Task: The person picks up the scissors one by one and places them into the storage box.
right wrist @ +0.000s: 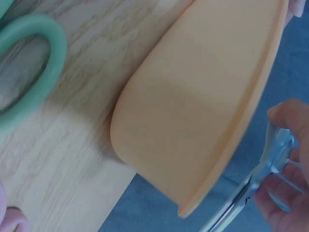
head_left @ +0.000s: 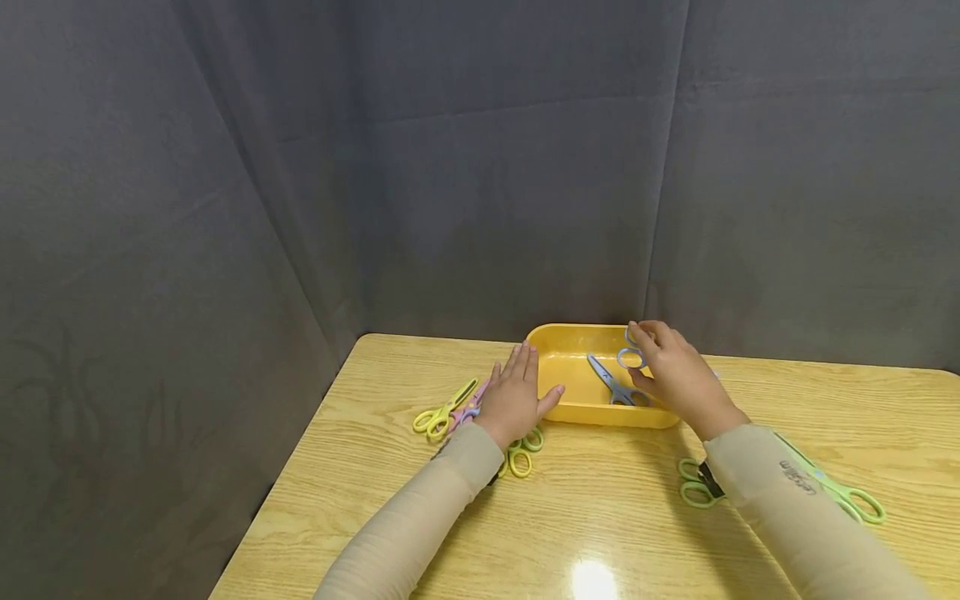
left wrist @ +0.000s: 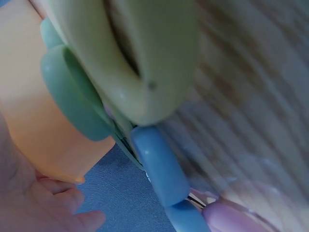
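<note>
Left hand (head_left: 513, 402) has fingers straight, at the left rim of the yellow tray (head_left: 600, 413), no grip that I can see. Right hand (head_left: 682, 379), fingers bent, pinches the held scissors (right wrist: 258, 176) by their blue handles, over the tray's right end. I see the tray at the far side of the table (head_left: 585, 517), blue scissors (head_left: 619, 392) lying inside. Left of it, yellow scissors (head_left: 452, 407) beside pink ones, more handles near the left wrist. Green scissors (head_left: 827, 483) lie near right, partly behind the right sleeve (head_left: 795, 517).
</note>
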The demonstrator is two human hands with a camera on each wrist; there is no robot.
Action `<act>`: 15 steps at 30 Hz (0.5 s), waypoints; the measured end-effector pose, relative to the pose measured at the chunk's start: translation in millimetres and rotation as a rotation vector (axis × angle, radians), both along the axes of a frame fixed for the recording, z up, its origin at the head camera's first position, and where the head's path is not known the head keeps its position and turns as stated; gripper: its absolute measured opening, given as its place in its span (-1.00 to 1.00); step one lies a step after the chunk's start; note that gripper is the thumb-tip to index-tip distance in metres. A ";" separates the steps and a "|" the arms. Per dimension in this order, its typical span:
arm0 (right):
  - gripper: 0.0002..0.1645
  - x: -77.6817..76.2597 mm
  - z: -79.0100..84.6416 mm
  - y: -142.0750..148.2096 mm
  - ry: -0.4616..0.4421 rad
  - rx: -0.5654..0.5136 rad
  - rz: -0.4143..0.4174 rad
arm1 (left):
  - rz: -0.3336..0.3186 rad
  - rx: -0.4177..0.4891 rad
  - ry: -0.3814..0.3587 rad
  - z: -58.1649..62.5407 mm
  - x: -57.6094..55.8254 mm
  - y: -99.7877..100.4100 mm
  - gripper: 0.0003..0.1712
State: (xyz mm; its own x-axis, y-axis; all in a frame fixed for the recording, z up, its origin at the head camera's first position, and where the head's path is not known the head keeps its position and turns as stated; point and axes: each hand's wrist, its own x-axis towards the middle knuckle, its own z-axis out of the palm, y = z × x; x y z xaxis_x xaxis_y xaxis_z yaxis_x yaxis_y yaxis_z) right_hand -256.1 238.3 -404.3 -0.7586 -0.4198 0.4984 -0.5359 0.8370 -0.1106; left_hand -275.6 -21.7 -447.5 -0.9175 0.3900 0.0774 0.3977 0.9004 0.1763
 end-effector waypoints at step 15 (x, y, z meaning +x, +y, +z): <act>-0.23 -9.7 -11.4 -21.9 0.049 0.012 0.073 | -0.007 0.016 -0.001 5.4 1.4 -1.3 -0.05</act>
State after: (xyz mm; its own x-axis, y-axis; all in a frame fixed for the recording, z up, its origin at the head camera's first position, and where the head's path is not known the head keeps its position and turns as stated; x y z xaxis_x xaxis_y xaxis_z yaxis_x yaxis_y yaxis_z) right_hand -265.7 216.4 -415.8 -0.7007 -0.4796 0.5282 -0.6002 0.7966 -0.0729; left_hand -274.2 -23.0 -442.1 -0.9148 0.3955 0.0824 0.4040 0.8946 0.1911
